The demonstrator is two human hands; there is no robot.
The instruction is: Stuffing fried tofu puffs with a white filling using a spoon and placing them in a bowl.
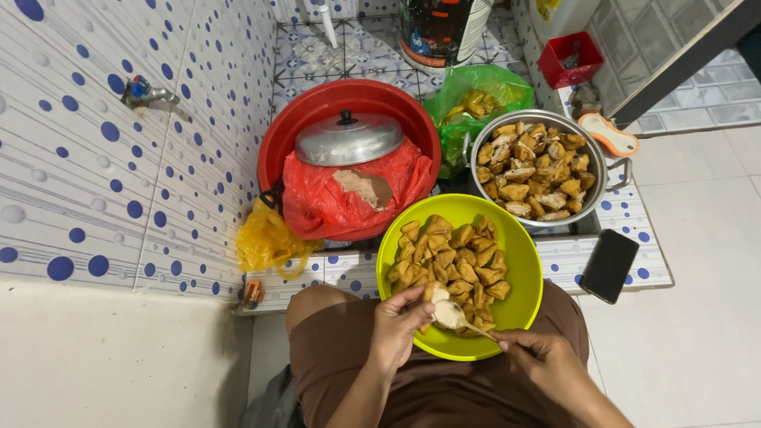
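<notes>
A lime-green bowl (523, 254) rests on my lap, holding several golden fried tofu pieces (456, 261). My left hand (399, 323) pinches one tofu piece (437, 293) at the bowl's near rim. My right hand (543, 358) grips a spoon (464, 319) whose bowl carries pale filling and touches that piece. A metal pot (602, 162) behind the green bowl is full of more fried tofu.
A red basin (317, 103) holds a metal lid (349, 139) and a red plastic bag (325, 202) with a lump of paste. A green bag (476, 87), a yellow bag (265, 238), a black phone (609, 265) and a wall tap (147, 93) are around.
</notes>
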